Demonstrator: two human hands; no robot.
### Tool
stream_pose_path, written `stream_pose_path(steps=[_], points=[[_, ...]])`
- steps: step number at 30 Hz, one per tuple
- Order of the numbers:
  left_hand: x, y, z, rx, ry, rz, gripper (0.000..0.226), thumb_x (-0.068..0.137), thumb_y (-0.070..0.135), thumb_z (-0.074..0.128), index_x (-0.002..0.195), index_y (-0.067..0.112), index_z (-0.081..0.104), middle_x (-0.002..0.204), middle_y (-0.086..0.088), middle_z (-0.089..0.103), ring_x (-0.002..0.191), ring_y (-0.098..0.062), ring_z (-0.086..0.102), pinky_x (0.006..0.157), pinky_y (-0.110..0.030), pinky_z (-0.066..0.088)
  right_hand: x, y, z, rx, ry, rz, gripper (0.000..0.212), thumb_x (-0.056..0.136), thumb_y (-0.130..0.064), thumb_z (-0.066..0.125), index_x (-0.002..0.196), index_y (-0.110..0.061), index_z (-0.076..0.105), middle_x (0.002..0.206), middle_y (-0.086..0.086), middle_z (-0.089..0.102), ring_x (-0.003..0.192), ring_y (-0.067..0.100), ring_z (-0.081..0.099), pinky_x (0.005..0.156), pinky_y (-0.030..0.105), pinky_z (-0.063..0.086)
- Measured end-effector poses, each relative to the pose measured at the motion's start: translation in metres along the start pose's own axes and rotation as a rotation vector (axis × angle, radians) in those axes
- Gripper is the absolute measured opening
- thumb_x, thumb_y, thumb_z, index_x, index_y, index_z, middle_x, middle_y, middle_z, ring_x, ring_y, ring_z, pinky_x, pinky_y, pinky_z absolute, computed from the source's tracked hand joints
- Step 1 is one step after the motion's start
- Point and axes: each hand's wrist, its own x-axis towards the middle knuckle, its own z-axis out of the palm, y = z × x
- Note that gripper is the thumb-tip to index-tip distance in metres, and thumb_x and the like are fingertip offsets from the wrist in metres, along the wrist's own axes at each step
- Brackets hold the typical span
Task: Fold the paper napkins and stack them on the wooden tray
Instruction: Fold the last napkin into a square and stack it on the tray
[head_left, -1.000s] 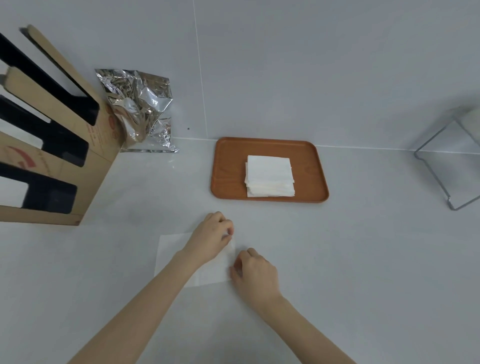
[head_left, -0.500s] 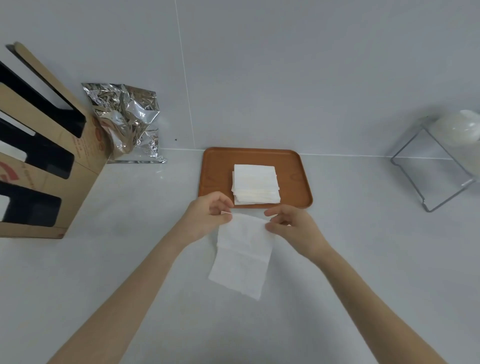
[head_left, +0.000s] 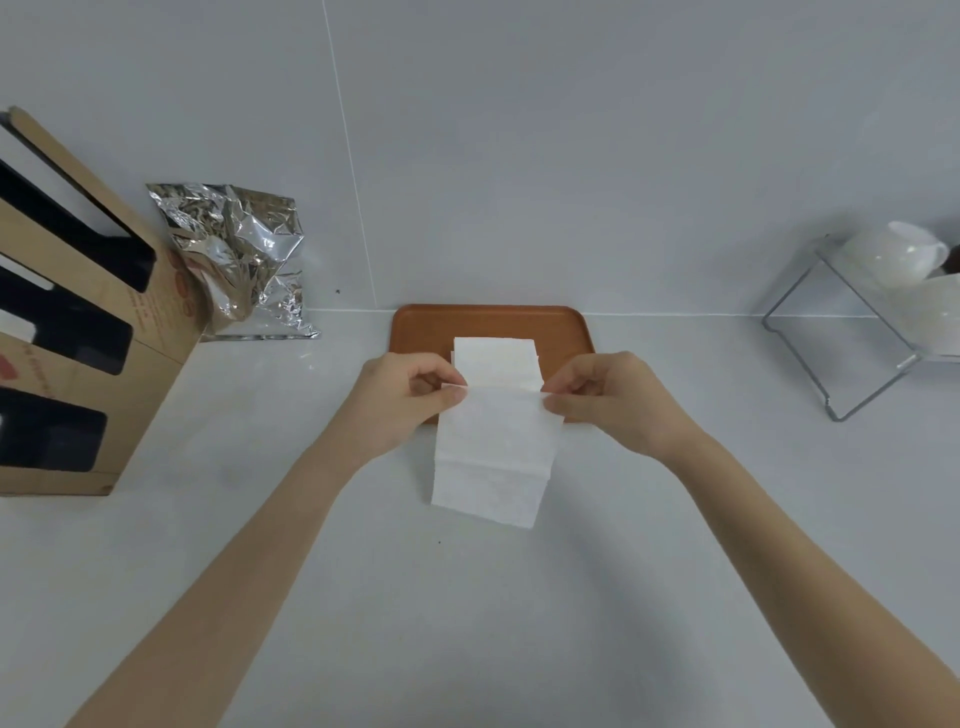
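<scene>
1. Napkin (head_left: 493, 447) is held up by its top corners, pinched between the thumb and fingers of the left hand (head_left: 402, 402) and right hand (head_left: 618, 400), just before the tray (head_left: 415, 332).
2. Corners are best kept level so edges meet.
3. Its lower edge seems to touch the counter (head_left: 675, 545).
4. The stack (head_left: 496, 358) is already on the tray.

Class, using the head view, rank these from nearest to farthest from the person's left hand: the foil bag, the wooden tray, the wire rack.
From the left hand:
1. Wooden tray, just beyond it.
2. Foil bag, back left by the wall.
3. Wire rack, far right.
</scene>
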Motion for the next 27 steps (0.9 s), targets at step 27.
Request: stream_pose_path(steps=[27], points=[[-0.069,-0.070,0.061,0.159,-0.127,-0.113,0.017,0.079,0.014,0.065,0.070,0.028,0.066,0.060,0.026,0.064,0.069,0.011,0.059,0.063,0.000,0.039,-0.053,0.094,0.058,0.116,-0.045,0.155,0.010,0.081,-0.011,0.065,0.078,-0.019,0.070,0.074,0.000,0.070,0.055,0.002,0.057,0.059,0.011,0.043]])
